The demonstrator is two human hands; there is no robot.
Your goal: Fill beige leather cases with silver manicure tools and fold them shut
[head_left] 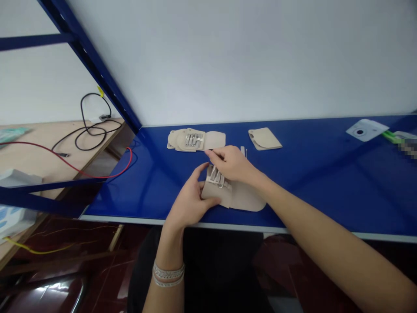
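The left hand reaches over the near edge of the surface, its wrist bent slightly to the right. It grasps the left end of an open beige case, the thumb lying across the near part and the fingers curled around the far side. Bracelets circle that forearm. The right forearm slants in from the lower right; the right hand is palm down over the case, fingers bent, with thumb and forefinger close together and pointing left. Whether it pinches anything I cannot tell.

The case lies near the front edge of the surface, left of its middle, with metal tools tucked under a strap. Just beyond the right hand, a thin metal piece shows.

The surface is glossy blue with a pale strip along its near edge. Toward its far edge lie a group of open cases and, to their right, a folded case. A white device sits near the far right corner.

A pale wall rises behind. Past the left edge, a blue metal frame stands before a wooden table with a black cable and a red cable. The floor is dark red and shiny.
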